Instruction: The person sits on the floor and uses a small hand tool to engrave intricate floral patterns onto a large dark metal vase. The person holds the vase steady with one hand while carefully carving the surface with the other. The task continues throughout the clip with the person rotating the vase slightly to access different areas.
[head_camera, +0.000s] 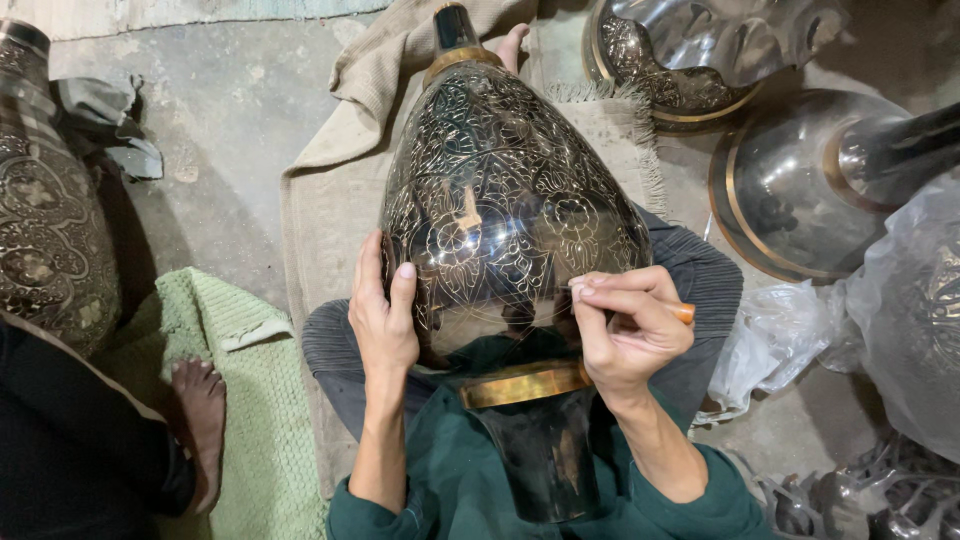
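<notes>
Your right hand (625, 330) pinches orange-handled engraving tool (682, 313), tip on vase (510, 200) lying across your lap. Your left hand (382, 310) cups vase's side. Floral engraving covers most; lower band near hands apparently bare.

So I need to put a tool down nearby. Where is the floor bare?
Bare floor lies upper left, between the side vase, the beige cloth and the green mat. The right is crowded: metal bowls, plastic bags, metal parts. The lap is taken by the big vase, left hand and right hand.
</notes>
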